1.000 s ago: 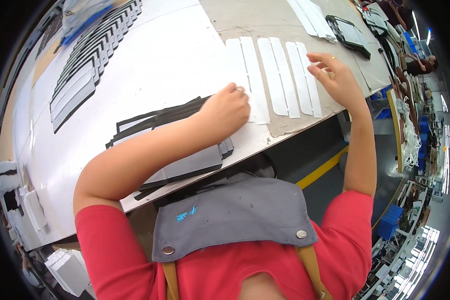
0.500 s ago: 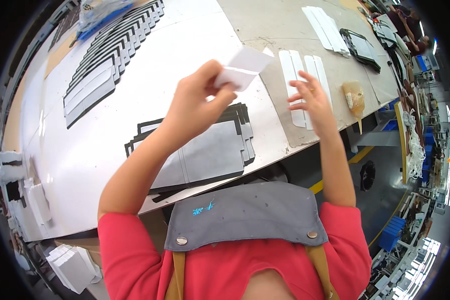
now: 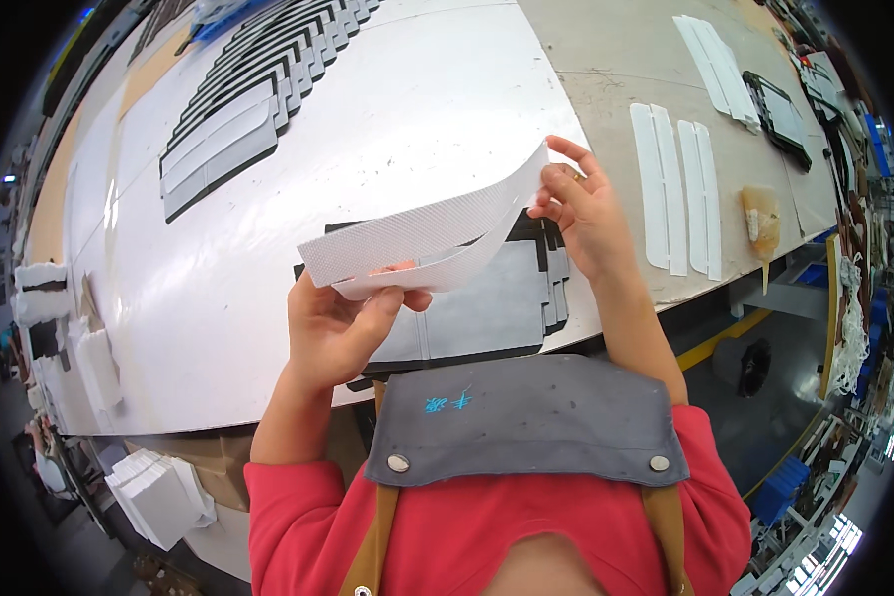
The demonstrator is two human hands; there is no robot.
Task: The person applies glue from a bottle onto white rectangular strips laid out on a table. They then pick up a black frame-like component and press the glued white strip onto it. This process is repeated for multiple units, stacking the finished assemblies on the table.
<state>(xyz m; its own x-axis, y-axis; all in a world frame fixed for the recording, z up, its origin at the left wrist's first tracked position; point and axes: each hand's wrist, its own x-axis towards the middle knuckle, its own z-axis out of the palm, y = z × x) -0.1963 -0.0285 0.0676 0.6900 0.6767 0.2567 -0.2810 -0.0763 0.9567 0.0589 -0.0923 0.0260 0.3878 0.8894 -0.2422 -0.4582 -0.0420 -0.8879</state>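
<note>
A curved white textured strip [image 3: 432, 230] with a lengthwise slit is stretched between my two hands above the table. My left hand [image 3: 338, 333] is closed on its left end, thumb in front and fingers partly hidden behind the strip. With thumb and fingers, my right hand [image 3: 584, 204] pinches the raised right end. Under the strip, at the table's near edge, lies a small stack of grey panels [image 3: 487, 303] with black stepped borders, partly covered by the strip and my left hand.
A long overlapping row of similar panels [image 3: 219, 149] lies far left. On the right are flat white strips [image 3: 661, 189], a brush-like tool with yellowish bristles [image 3: 762, 221] and a black-framed piece [image 3: 777, 119]. White folded pieces [image 3: 159, 497] are stacked below the table at left.
The white strip, bent up in my left hand before, is now spread out and lower. My right hand has gone from empty with fingers apart to gripping its right end.
</note>
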